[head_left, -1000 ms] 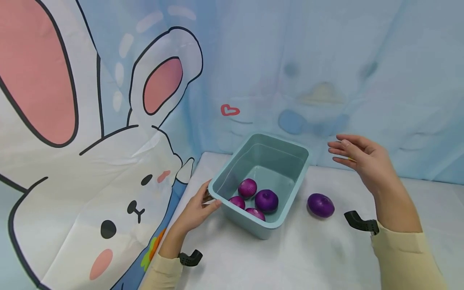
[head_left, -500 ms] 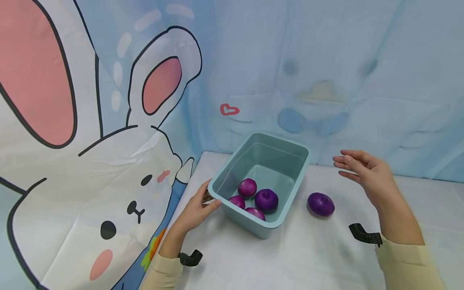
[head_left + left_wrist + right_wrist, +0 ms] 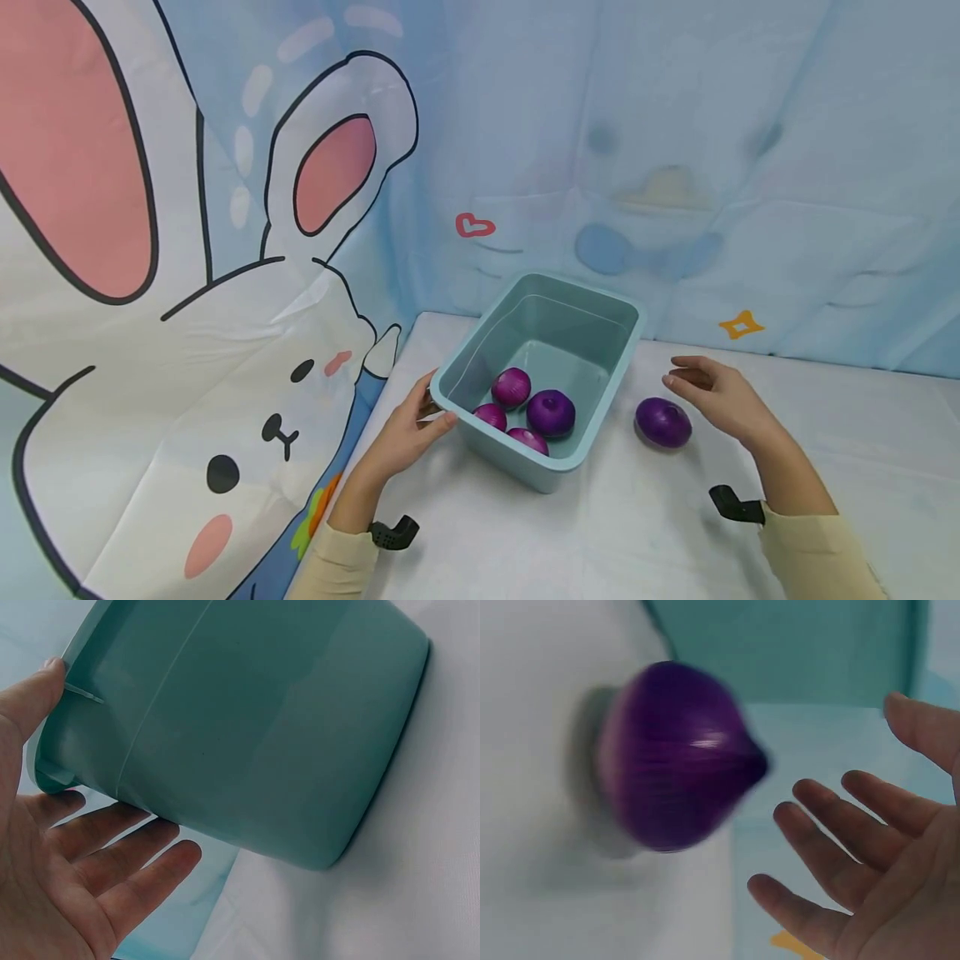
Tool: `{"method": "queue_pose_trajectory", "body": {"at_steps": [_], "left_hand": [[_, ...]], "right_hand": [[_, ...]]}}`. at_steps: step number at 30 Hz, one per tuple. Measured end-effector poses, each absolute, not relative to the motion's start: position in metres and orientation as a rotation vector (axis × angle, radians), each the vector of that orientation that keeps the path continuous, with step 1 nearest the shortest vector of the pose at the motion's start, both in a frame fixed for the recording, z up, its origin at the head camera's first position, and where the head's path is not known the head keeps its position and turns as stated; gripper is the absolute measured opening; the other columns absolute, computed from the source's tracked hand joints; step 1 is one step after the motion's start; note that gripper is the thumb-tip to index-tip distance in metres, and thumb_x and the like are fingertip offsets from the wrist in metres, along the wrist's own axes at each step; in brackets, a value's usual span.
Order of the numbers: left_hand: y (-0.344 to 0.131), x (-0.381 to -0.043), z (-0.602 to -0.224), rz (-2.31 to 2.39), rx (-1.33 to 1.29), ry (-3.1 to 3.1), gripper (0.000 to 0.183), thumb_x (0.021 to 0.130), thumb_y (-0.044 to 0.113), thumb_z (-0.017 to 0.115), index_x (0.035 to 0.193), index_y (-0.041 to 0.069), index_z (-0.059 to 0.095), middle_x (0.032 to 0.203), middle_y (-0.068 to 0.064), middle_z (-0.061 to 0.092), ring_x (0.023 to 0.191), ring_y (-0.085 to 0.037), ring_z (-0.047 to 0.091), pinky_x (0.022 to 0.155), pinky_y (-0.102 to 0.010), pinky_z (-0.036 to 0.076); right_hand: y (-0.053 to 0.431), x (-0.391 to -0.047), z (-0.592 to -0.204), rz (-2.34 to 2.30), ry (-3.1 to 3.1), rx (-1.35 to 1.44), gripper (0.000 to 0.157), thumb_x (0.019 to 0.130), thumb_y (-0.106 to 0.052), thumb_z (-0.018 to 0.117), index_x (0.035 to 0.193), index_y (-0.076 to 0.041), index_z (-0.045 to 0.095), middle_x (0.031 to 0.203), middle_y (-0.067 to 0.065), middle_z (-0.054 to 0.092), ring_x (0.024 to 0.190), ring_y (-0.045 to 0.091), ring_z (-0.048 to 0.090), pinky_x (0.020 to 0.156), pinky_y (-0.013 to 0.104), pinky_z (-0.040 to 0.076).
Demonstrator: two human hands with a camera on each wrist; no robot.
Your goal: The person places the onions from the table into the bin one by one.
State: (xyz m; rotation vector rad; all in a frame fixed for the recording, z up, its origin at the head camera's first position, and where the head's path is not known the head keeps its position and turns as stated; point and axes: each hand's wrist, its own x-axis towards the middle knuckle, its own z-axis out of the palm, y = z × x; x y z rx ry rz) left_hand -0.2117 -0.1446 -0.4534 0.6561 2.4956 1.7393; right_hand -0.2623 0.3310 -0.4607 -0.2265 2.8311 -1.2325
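My left hand (image 3: pixel 405 433) holds the near left corner of a teal plastic bin (image 3: pixel 592 446). In the left wrist view, its thumb is on the rim and the other fingers lie spread along the outer wall. Inside the bin, towards its near end, are a dark purple onion (image 3: pixel 551 414) and several lighter purple onions (image 3: pixel 512 387). Another purple onion (image 3: pixel 663 423) lies on the table, right of the bin. My right hand (image 3: pixel 723 400) hovers just beyond and right of it, fingers loosely bent with nothing in them. The right wrist view shows this onion's pointed tip (image 3: pixel 757 763) facing the fingers.
A white cloth covers the table (image 3: pixel 622 533). Behind it hangs a light blue printed curtain (image 3: pixel 750 167), close to the bin's far end. On the left, a sheet with a large cartoon rabbit (image 3: pixel 172 417) borders the table.
My right hand has come down and, lately, to the left, closer to the onion on the table. The left hand, the bin and the onions stay in place.
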Motion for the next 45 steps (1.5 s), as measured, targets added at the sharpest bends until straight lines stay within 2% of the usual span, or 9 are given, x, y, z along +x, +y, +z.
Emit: {"method": "queue_pose_trajectory", "body": {"at_steps": [8,12,17,28,38,45], "left_hand": [[-0.145,-0.214,-0.454,1.746,0.659,2.493,0.070,0.093,0.020,0.064,0.151,0.016,0.024,0.145,-0.012,0.040,0.123,-0.029,0.048,0.092,-0.046,0.046],[-0.147,-0.222,-0.467,1.746,0.633,2.509,0.071,0.093,0.021,0.065,0.151,0.024,0.025,0.144,-0.007,0.041,0.122,-0.027,0.049,0.091,-0.047,0.046],[-0.151,-0.230,-0.480,1.741,0.622,2.508,0.071,0.092,0.026,0.066,0.148,0.035,0.024,0.143,0.001,0.041,0.122,-0.023,0.049,0.091,-0.045,0.047],[-0.152,-0.231,-0.483,1.741,0.629,2.501,0.071,0.092,0.026,0.066,0.147,0.041,0.024,0.143,0.007,0.040,0.123,-0.019,0.048,0.092,-0.043,0.046],[-0.152,-0.230,-0.485,1.741,0.629,2.486,0.071,0.091,0.034,0.066,0.148,0.040,0.025,0.143,0.008,0.041,0.122,-0.017,0.049,0.092,-0.041,0.047],[-0.152,-0.229,-0.483,1.739,0.641,2.497,0.071,0.091,0.033,0.066,0.148,0.039,0.024,0.143,0.006,0.041,0.122,-0.019,0.049,0.092,-0.043,0.046]], "right_hand": [[0.322,-0.260,-0.491,-0.990,2.847,-0.250,0.089,0.087,-0.057,0.060,0.144,0.005,0.031,0.133,0.033,0.043,0.118,0.049,0.044,0.088,0.062,0.042],[0.318,-0.258,-0.497,-0.888,2.866,-0.260,0.096,0.083,-0.059,0.064,0.144,0.006,0.030,0.132,0.034,0.043,0.115,0.050,0.044,0.087,0.063,0.042],[0.315,-0.254,-0.501,-0.838,2.857,-0.250,0.101,0.078,-0.053,0.073,0.143,0.009,0.027,0.134,0.036,0.039,0.116,0.053,0.042,0.086,0.064,0.042],[0.317,-0.257,-0.510,-0.584,2.866,-0.233,0.115,0.066,-0.057,0.080,0.142,0.012,0.027,0.134,0.036,0.040,0.117,0.054,0.040,0.082,0.072,0.036],[0.319,-0.257,-0.514,-0.561,2.897,-0.226,0.108,0.066,-0.056,0.081,0.136,0.010,0.034,0.125,0.033,0.049,0.109,0.050,0.048,0.077,0.068,0.041],[0.318,-0.250,-0.493,-0.633,2.960,-0.253,0.107,0.068,-0.058,0.078,0.138,0.008,0.032,0.126,0.032,0.048,0.109,0.049,0.049,0.079,0.066,0.042]]}}
